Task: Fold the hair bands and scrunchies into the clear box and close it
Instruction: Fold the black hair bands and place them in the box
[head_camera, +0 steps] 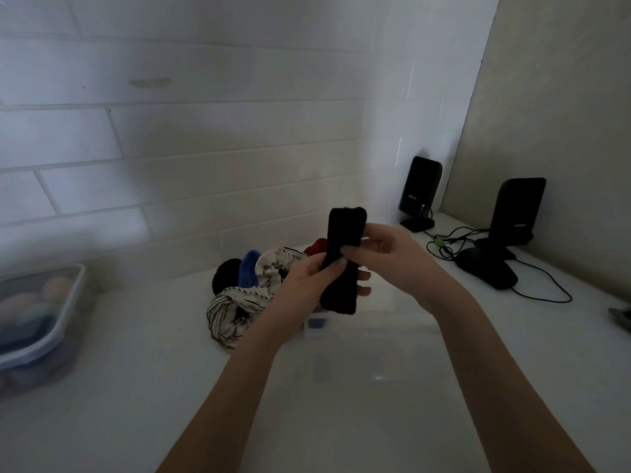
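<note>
Starting at the far left of the frame, I've got a lidded tub (41, 322) on the bench (136, 387), blurred, with pale round shapes inside. I can't make out what they are, and I doubt it's the box for this job.

Moving toward centre, there's the pile waiting: a black scrunchie (225, 273), a blue one (251, 268), a striped band (235, 308) sprawled nearest me, and a scrap of red (316, 248) poking out behind. All loose on the bench, none folded, so I judge most of the work is ahead.

Centre frame now: my left hand (307, 285) is clamped on the lower half of the black band (343, 261), thumb across its front. The band stands upright in the air, doubled flat, above the bench. My right hand (386, 254) is pinched on its middle from the right side. So this is the first piece in the fold, I reckon.

Just below the hands I see faint clear edges and a small bluish patch, probably the clear box (319, 327), but it's washed out against the white bench. I can't tell whether anything sits in it, nor where its lid is.

Right side: two speakers (420, 189), a mouse (488, 268) and cables, well apart. Something grey is cut off at the right edge.
</note>
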{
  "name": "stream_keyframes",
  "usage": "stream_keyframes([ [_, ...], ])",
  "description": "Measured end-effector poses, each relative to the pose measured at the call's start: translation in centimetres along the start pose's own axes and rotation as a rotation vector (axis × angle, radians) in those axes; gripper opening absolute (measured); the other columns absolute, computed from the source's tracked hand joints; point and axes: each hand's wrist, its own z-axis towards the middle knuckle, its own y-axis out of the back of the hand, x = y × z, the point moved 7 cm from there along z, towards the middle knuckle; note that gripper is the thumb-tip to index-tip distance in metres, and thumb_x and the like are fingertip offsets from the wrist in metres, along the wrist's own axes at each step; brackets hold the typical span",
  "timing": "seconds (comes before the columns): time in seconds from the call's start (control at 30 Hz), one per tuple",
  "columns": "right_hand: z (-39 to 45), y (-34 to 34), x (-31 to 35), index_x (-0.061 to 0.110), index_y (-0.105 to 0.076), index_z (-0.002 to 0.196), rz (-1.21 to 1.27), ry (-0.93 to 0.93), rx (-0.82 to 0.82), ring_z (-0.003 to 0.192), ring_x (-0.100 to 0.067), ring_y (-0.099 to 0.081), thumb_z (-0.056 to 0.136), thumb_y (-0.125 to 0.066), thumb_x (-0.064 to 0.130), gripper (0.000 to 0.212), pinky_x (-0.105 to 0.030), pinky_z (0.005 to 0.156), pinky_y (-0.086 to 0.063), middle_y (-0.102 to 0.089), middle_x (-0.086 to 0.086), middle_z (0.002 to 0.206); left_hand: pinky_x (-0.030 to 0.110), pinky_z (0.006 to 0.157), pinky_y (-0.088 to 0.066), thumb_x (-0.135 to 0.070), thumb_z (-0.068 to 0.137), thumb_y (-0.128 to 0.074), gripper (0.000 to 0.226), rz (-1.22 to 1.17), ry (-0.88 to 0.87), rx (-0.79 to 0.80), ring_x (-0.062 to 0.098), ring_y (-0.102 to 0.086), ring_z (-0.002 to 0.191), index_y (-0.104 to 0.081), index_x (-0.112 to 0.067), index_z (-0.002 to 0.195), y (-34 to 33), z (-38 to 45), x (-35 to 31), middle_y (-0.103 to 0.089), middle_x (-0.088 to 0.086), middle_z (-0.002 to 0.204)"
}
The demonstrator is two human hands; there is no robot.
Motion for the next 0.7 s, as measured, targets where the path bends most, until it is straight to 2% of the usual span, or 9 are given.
stream_keyframes([
  [0.1,-0.2,-0.7,0.6,0.01,-0.067,0.106,0.048,0.071,0.052,0.051,-0.007,-0.052,0.086,-0.064,0.005,0.02,-0.016,0.056,-0.043,-0.07,0.007,0.063,0.032,0.071,-0.06,-0.014,0.095,-0.044,0.02,-0.02,0.009,-0.034,0.027,-0.072,0.075,-0.063,-0.009,0.1,0.4,0.1,0.1,-0.074,0.008,0.084],
  [0.2,-0.2,-1.3,1.2,-0.001,-0.067,0.112,0.07,0.155,0.096,0.059,-0.011,-0.054,0.087,-0.057,-0.007,0.027,-0.024,0.057,-0.044,-0.071,-0.011,0.076,0.032,0.065,-0.06,-0.011,0.094,-0.044,0.021,-0.106,0.003,-0.067,0.025,-0.072,0.067,-0.064,-0.009,0.091,0.7,0.2,0.1,-0.074,0.008,0.076],
  [0.3,-0.3,-1.4,1.5,-0.011,-0.061,0.116,0.045,0.196,0.085,0.06,0.001,-0.06,0.085,-0.052,-0.017,0.033,-0.016,0.056,-0.048,-0.073,0.006,0.08,0.031,0.059,-0.059,-0.009,0.095,-0.041,0.023,-0.172,0.0,-0.074,0.024,-0.072,0.064,-0.064,-0.009,0.089,0.6,0.1,-0.2,-0.074,0.006,0.073],
  [0.37,-0.3,-1.3,1.7,-0.008,-0.064,0.112,0.009,0.23,0.061,0.075,-0.013,-0.067,0.083,-0.052,-0.021,0.034,-0.034,0.065,-0.056,-0.073,-0.008,0.088,0.03,0.055,-0.059,-0.009,0.097,-0.035,0.027,-0.195,0.029,-0.069,0.023,-0.071,0.059,-0.061,-0.008,0.091,0.4,0.1,-0.2,-0.074,0.004,0.07],
  [0.4,-0.3,-1.3,1.7,-0.005,-0.066,0.111,-0.003,0.24,0.055,0.077,-0.022,-0.066,0.082,-0.052,-0.021,0.036,-0.041,0.066,-0.054,-0.072,-0.016,0.089,0.03,0.054,-0.058,-0.011,0.098,-0.033,0.028,-0.195,0.047,-0.059,0.022,-0.07,0.057,-0.06,-0.008,0.092,0.2,0.1,-0.2,-0.073,0.005,0.069],
  [0.47,-0.3,-1.4,1.9,-0.002,-0.067,0.11,0.005,0.259,0.035,0.064,-0.028,-0.058,0.081,-0.052,-0.023,0.038,-0.033,0.056,-0.048,-0.068,-0.025,0.081,0.028,0.053,-0.054,-0.015,0.095,-0.035,0.026,-0.23,0.088,-0.042,0.017,-0.065,0.054,-0.06,-0.007,0.09,0.1,0.0,-0.2,-0.07,0.006,0.069],
  [0.57,-0.3,-1.0,2.1,0.0,-0.071,0.1,0.041,0.269,-0.046,0.05,-0.013,-0.055,0.083,-0.055,-0.016,0.029,-0.019,0.052,-0.046,-0.065,-0.008,0.065,0.029,0.062,-0.047,-0.021,0.088,-0.036,0.028,-0.35,0.141,0.018,0.015,-0.059,0.063,-0.056,-0.005,0.1,-0.2,-0.3,-0.2,-0.06,0.011,0.088],
  [0.63,-0.2,-0.6,2.0,0.002,-0.071,0.094,0.031,0.246,-0.103,0.053,-0.013,-0.058,0.086,-0.059,-0.004,0.015,-0.015,0.053,-0.048,-0.069,-0.007,0.068,0.032,0.071,-0.049,-0.028,0.087,-0.034,0.04,-0.37,0.174,0.06,0.019,-0.057,0.079,-0.052,-0.004,0.113,-0.4,-0.6,-0.3,-0.055,0.015,0.104],
  [0.7,-0.1,-0.3,1.7,0.007,-0.069,0.102,0.008,0.199,-0.129,0.059,-0.016,-0.062,0.089,-0.061,0.007,0.016,-0.016,0.058,-0.051,-0.075,-0.011,0.078,0.037,0.079,-0.047,-0.035,0.083,-0.038,0.044,-0.398,0.196,0.085,0.022,-0.056,0.09,-0.054,-0.008,0.114,-0.5,-0.7,-0.4,-0.056,0.014,0.111],
])
